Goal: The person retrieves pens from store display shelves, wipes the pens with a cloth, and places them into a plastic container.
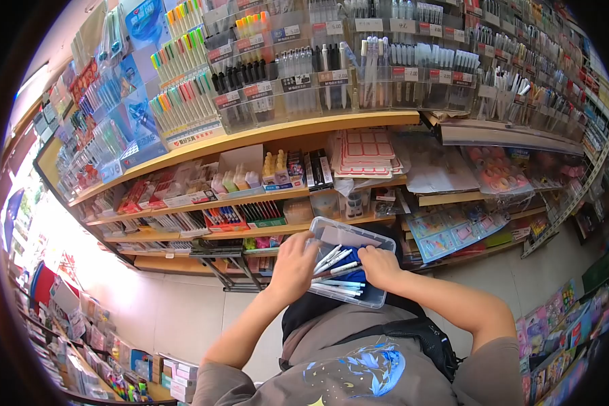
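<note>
A clear plastic box (383, 298) rests at my lap, tilted a little. Inside lie several white pens (330, 260), a row of light-blue and white pens (338, 289) and something dark blue (353, 257). My left hand (294, 264) is closed at the box's left rim, its fingertips curled over the edge beside the white pens. From the right side, my right hand (380, 267) reaches over the rim with its fingers bent together against the dark blue contents. What sits between those fingertips is hidden.
Ahead, a wooden shelf unit (264, 128) carries acrylic racks of pens and highlighters (179, 68). Lower shelves hold boxed stationery (230, 177) and stacked label sheets (364, 152). A dark metal-legged stool (230, 260) stands left of the box. More goods (555, 331) line the right side.
</note>
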A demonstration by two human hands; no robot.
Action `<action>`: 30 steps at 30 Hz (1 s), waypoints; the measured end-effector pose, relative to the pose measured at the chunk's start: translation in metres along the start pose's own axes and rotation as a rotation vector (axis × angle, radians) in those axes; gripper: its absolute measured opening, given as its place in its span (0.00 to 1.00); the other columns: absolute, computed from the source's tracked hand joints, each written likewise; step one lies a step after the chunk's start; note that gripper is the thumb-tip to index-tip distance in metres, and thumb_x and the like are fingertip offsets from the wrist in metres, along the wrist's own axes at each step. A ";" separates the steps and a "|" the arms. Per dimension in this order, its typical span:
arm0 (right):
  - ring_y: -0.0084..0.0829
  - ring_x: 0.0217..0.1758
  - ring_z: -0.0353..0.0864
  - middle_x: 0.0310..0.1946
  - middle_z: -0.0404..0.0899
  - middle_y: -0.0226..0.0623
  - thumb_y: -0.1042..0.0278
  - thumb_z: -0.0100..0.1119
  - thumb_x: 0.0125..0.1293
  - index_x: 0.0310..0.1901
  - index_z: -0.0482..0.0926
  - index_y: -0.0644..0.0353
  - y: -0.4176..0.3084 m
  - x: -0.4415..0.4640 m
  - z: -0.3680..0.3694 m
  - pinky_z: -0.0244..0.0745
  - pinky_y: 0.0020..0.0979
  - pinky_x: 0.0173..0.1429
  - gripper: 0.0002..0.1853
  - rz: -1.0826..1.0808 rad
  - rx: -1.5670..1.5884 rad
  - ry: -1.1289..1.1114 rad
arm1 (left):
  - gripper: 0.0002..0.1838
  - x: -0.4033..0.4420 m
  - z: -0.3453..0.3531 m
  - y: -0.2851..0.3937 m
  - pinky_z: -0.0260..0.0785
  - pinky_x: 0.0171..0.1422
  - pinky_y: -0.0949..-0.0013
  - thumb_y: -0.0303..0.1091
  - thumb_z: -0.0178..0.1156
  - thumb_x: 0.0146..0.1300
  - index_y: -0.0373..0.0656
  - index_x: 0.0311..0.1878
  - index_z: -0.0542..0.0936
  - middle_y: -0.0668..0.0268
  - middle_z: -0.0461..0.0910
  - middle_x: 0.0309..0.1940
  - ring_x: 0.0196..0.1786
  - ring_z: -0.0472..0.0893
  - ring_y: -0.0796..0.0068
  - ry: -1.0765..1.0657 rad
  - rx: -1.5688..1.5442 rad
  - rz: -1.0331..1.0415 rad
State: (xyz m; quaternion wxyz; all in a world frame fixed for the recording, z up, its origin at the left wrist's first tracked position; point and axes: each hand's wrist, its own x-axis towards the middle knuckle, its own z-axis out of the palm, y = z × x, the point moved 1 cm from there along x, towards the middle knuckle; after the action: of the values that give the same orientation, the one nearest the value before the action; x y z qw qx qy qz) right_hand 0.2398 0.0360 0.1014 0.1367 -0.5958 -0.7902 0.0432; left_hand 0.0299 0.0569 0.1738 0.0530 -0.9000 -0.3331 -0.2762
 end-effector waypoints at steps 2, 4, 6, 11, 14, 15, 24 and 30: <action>0.47 0.34 0.77 0.29 0.75 0.46 0.74 0.54 0.51 0.33 0.70 0.62 0.009 0.005 0.008 0.72 0.43 0.37 0.07 0.010 0.057 0.030 | 0.14 0.014 0.010 0.003 0.64 0.52 0.65 0.23 0.58 0.46 0.38 0.39 0.72 0.55 0.70 0.44 0.50 0.70 0.58 -0.302 -0.070 0.111; 0.49 0.36 0.76 0.29 0.76 0.49 0.71 0.53 0.55 0.34 0.69 0.63 0.012 0.007 0.003 0.70 0.45 0.38 0.07 0.053 0.142 0.012 | 0.07 0.027 0.025 0.010 0.68 0.45 0.64 0.26 0.58 0.47 0.40 0.32 0.77 0.58 0.77 0.35 0.45 0.75 0.59 -0.504 -0.154 0.159; 0.50 0.37 0.76 0.31 0.77 0.50 0.70 0.53 0.56 0.36 0.69 0.63 0.013 0.009 0.001 0.69 0.46 0.39 0.08 0.134 0.195 -0.028 | 0.05 0.037 0.060 0.010 0.70 0.40 0.62 0.27 0.58 0.47 0.40 0.30 0.78 0.58 0.78 0.31 0.39 0.78 0.58 -0.762 -0.002 0.124; 0.52 0.41 0.75 0.34 0.77 0.52 0.67 0.52 0.59 0.40 0.68 0.64 0.011 0.021 -0.004 0.68 0.47 0.43 0.12 0.330 0.339 -0.033 | 0.05 0.040 0.093 0.010 0.72 0.34 0.59 0.28 0.58 0.45 0.40 0.27 0.80 0.57 0.80 0.27 0.31 0.81 0.57 -0.864 0.157 0.087; 0.49 0.42 0.76 0.36 0.76 0.53 0.68 0.53 0.58 0.40 0.69 0.66 0.005 0.036 0.018 0.69 0.42 0.46 0.11 0.405 0.637 0.227 | 0.06 0.032 0.090 0.005 0.73 0.35 0.59 0.29 0.58 0.46 0.40 0.29 0.80 0.55 0.80 0.28 0.33 0.81 0.57 -0.866 0.147 0.000; 0.48 0.42 0.76 0.36 0.76 0.54 0.68 0.54 0.58 0.39 0.70 0.67 0.004 0.042 0.032 0.69 0.41 0.46 0.12 0.419 0.757 0.337 | 0.07 0.027 0.092 0.001 0.73 0.36 0.59 0.30 0.58 0.46 0.40 0.29 0.80 0.56 0.80 0.28 0.34 0.81 0.57 -0.885 0.140 -0.008; 0.25 0.37 0.75 0.34 0.76 0.30 0.69 0.46 0.66 0.39 0.73 0.61 -0.007 0.039 -0.018 0.68 0.25 0.47 0.07 0.419 1.970 0.663 | 0.09 0.019 0.072 -0.033 0.66 0.33 0.70 0.34 0.62 0.50 0.38 0.29 0.77 0.63 0.76 0.21 0.27 0.75 0.72 -0.636 -0.616 -0.398; 0.34 0.46 0.74 0.46 0.76 0.39 0.60 0.37 0.68 0.49 0.71 0.64 0.040 0.031 -0.067 0.66 0.37 0.56 0.19 0.326 2.447 0.498 | 0.08 0.024 0.053 -0.039 0.64 0.34 0.78 0.36 0.58 0.60 0.42 0.32 0.76 0.75 0.72 0.24 0.27 0.70 0.86 -0.532 -1.222 -0.625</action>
State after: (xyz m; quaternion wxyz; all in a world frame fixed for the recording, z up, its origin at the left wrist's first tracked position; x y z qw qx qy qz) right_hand 0.2865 0.0708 0.1612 0.7363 -0.1617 -0.1030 0.6489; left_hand 0.0448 0.1158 0.1388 -0.6218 -0.6686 -0.3624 -0.1869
